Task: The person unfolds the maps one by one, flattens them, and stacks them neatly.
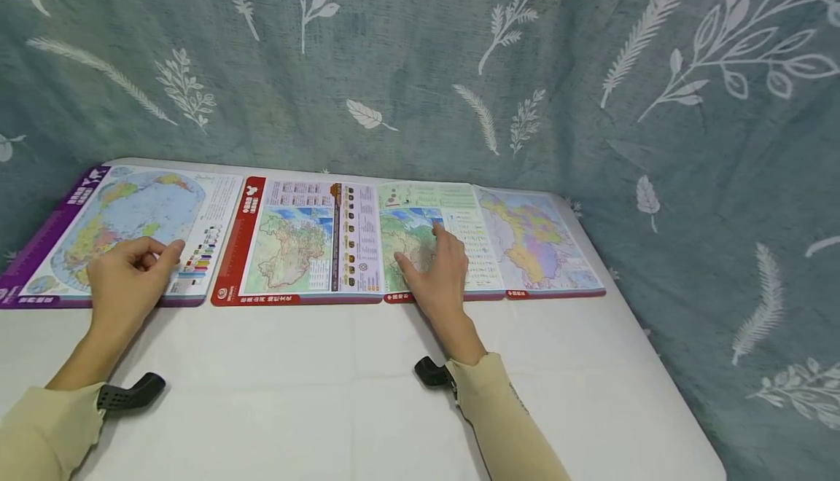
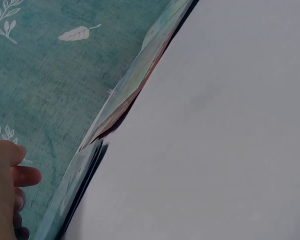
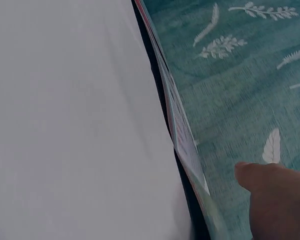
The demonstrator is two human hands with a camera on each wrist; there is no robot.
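The bare left hand [image 1: 131, 273] and right hand [image 1: 442, 273] extend from a plain beige left sleeve [image 1: 46, 430] and right sleeve [image 1: 508, 423], the latter bearing a small dark marking. At each cuff juts a curved black device, the left device [image 1: 134, 393] dotted with small holes, the right device [image 1: 432, 372] similarly bent.

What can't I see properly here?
Head view: part of the purple-edged map, hidden by the left hand.
Head view: part of the green map, hidden by the right hand.
Head view: finest print, too small to read.
Left wrist view: left hand, cut off by left edge.
Right wrist view: right hand, cut off by right edge.
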